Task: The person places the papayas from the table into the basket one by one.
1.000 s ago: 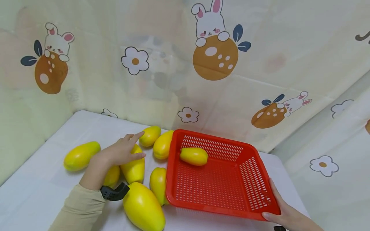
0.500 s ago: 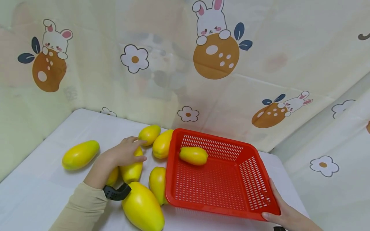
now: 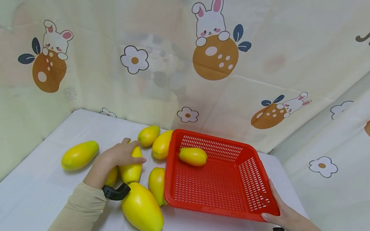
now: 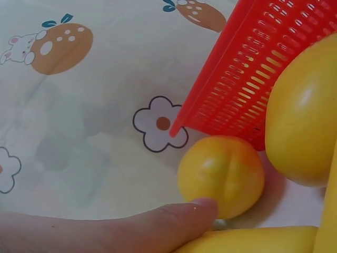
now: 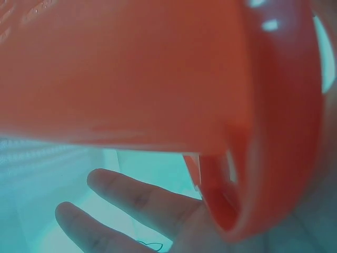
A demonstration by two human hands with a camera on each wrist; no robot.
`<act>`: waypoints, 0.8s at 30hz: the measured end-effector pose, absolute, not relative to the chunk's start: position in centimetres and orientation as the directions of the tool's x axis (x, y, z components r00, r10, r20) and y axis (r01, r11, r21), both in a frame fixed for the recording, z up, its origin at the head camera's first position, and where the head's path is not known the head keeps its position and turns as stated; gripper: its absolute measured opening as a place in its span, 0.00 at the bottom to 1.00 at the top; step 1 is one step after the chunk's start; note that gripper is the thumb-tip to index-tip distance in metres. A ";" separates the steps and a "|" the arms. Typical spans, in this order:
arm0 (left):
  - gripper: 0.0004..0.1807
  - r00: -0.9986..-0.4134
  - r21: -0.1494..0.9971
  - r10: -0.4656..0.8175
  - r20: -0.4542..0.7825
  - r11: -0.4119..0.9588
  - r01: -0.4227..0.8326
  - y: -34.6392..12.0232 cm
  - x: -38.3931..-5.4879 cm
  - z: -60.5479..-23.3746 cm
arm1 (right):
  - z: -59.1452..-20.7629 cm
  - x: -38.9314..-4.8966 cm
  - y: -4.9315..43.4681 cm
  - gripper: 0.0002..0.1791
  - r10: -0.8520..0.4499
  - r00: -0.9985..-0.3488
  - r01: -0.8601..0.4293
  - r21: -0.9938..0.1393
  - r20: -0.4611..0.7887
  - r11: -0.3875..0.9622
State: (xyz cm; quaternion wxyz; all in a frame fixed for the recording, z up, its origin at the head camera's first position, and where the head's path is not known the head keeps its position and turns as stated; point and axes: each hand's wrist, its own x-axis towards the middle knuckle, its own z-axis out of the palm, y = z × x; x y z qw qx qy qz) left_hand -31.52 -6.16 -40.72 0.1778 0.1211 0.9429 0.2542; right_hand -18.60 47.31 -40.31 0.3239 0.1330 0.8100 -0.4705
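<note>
My left hand [image 3: 119,155] lies over a yellow papaya [image 3: 131,173], thumb along its right side and fingers bent over its far end. The far fingertips are partly hidden. In the left wrist view one digit rests against that papaya [image 4: 263,240], close to another papaya [image 4: 221,176]. With my right hand [image 3: 284,213] I grip the near right corner of a red plastic basket [image 3: 216,210], thumb on the rim. Beneath the basket in the right wrist view, two fingers [image 5: 142,203] extend. One papaya [image 3: 193,156] lies inside the basket, by its left wall.
Beside the basket's left wall lie a far papaya [image 3: 148,135], another [image 3: 161,146] and a nearer yellow fruit [image 3: 157,184]. A big papaya [image 3: 143,207] lies in front; one [image 3: 80,155] lies far left. A printed curtain [image 3: 162,80] hangs behind the white table [image 3: 37,173].
My left hand's fingers have drawn back from the far small papaya and bent down over the nearer one, which has shifted slightly left. My right hand and the basket stay in place.
</note>
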 end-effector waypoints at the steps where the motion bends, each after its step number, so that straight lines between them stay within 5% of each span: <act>1: 0.45 -0.909 0.521 0.318 -0.271 0.842 0.139 -6.1 -31.5 -40.7 | -40.3 -18.6 47.3 0.55 -0.086 -0.758 0.515 -0.674 -0.647 0.529; 14: 0.34 -0.968 0.531 0.242 -0.070 0.830 0.169 -5.8 -32.1 -41.1 | -40.4 -18.5 47.4 0.57 -0.054 -0.750 0.541 -0.658 -0.660 0.524; 24: 0.33 -0.981 0.554 0.188 -0.056 0.823 0.126 -6.0 -32.5 -41.5 | -40.4 -18.8 47.8 0.56 -0.123 -0.752 0.515 -0.694 -0.648 0.504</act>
